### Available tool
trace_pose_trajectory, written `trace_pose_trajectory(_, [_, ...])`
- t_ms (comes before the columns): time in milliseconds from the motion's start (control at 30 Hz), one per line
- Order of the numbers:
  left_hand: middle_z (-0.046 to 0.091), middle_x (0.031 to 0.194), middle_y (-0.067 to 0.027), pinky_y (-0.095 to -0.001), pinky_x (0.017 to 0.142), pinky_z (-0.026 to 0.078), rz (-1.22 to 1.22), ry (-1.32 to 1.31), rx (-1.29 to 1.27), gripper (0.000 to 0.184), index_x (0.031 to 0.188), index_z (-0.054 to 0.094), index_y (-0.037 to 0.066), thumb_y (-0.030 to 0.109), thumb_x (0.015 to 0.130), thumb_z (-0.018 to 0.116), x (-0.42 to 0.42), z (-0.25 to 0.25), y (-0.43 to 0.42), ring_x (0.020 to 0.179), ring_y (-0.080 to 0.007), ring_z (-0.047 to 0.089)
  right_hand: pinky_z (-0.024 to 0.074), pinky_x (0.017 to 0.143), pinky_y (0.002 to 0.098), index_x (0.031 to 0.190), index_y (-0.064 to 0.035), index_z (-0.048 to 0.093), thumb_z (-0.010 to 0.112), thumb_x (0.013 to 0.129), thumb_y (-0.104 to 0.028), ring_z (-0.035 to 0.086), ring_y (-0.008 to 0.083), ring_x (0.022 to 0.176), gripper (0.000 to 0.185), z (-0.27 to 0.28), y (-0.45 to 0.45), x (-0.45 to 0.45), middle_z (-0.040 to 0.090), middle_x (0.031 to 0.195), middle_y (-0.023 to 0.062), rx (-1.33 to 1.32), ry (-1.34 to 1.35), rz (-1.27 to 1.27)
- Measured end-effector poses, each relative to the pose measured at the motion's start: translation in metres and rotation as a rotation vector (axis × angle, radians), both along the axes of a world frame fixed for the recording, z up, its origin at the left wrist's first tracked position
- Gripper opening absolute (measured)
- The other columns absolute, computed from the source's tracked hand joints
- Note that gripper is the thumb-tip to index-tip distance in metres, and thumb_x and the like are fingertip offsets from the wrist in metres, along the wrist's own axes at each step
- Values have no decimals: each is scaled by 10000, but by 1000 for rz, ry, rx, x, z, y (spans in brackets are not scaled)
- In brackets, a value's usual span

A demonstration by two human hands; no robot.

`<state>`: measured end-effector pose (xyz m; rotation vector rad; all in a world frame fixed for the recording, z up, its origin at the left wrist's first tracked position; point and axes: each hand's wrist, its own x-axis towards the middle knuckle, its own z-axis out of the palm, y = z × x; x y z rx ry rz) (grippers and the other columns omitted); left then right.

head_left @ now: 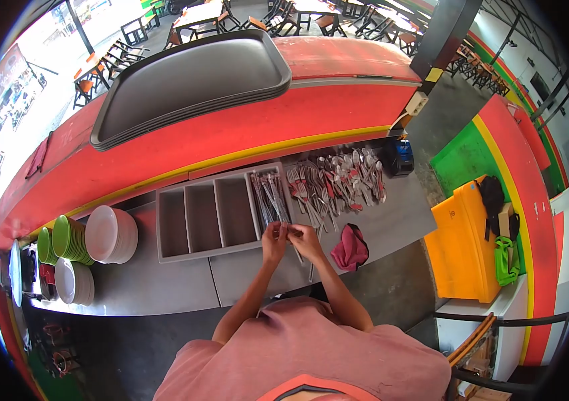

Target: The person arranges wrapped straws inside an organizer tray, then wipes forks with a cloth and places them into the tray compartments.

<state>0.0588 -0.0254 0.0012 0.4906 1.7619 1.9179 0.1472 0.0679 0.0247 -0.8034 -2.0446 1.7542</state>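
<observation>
My left hand (274,242) and my right hand (306,242) meet at the front right corner of a grey cutlery tray (194,253). Their fingers are closed in a pinch around a thin metal piece of cutlery (298,254), whose slim end points down between them; its kind is hidden. Just beyond my hands, the tray's right compartment holds a pile of cutlery (270,195). Loose forks and spoons (338,177), some with red on their handles, lie heaped right of the tray. A crumpled dark red cloth (350,248) rests to the right of my right hand.
Stacked black serving trays (198,80) sit on the red ledge (344,100) behind the counter. Green bowls (74,239), pinkish bowls (111,234) and white plates (75,282) stand at the left. A blue-black device (401,157) is at the back right, with an orange container (465,244) beyond.
</observation>
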Motion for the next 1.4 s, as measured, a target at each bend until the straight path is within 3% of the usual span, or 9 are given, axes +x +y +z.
trace_pose_trajectory(300, [636,768,-92,-389,722,490,381,607,-296,198,824,650,38,220,856,720,-46,19,6,776,-262,632,506,671,277,1125,52,659,664,908,-140,638,116,740,290,0,8,-58,705,823,75,175,67,-212])
trace_pose_trajectory(400, [620,859,-80,-446,781,454,423,722,-429,185,822,643,68,236,827,722,-54,10,10,901,-309,580,515,700,268,1202,38,618,662,917,-155,649,122,798,348,-2,10,-78,712,965,104,248,141,-293])
trace_pose_trajectory(433, [614,922,-81,-452,805,447,411,744,-467,190,865,644,77,248,825,719,-54,6,11,952,-311,567,515,833,325,1267,11,575,663,905,-159,650,201,966,410,-7,8,-89,657,1150,159,83,310,-298])
trace_pose_trajectory(533, [584,1087,-81,-467,879,420,363,795,-547,260,1000,636,104,278,822,710,-48,-3,7,1087,-312,526,451,979,396,1288,-6,559,667,882,-156,578,299,1141,446,-9,9,-85,582,1259,193,624,98,-247])
trace_pose_trajectory(567, [568,1126,-79,-470,905,408,342,803,-546,294,1048,626,113,283,822,706,-46,-5,5,1122,-309,510,387,1042,434,1260,-7,572,669,859,-148,514,363,1197,436,-8,5,-81,572,1239,200,576,132,-248])
trace_pose_trajectory(633, [536,1182,-89,-459,958,386,304,815,-544,401,1174,585,128,278,820,697,-43,-5,5,1181,-312,487,393,1036,429,1242,-10,576,663,858,-130,520,361,1186,411,-15,0,-72,577,1230,190,613,146,-244])
trace_pose_trajectory(833, [564,1138,-66,-459,963,380,334,858,-523,302,1083,625,118,252,818,685,-39,5,6,1179,-295,492,412,1005,439,1128,-43,620,614,855,-39,530,349,1167,273,-5,-18,-35,592,1173,155,648,240,-242])
trace_pose_trajectory(1033, [591,1052,-54,-428,941,389,308,942,-506,189,964,666,125,234,811,693,-36,9,5,1093,-269,539,403,1030,437,1144,-31,612,616,837,-17,511,359,1204,307,-10,-26,-17,579,1209,164,601,187,-180])
trace_pose_trajectory(1400, [622,1060,-74,-433,972,375,305,915,-486,281,1075,610,108,222,823,661,-34,10,0,1022,-270,595,416,1031,433,1264,-12,535,600,777,35,522,378,1202,494,-10,-24,-15,546,1263,191,642,180,-97])
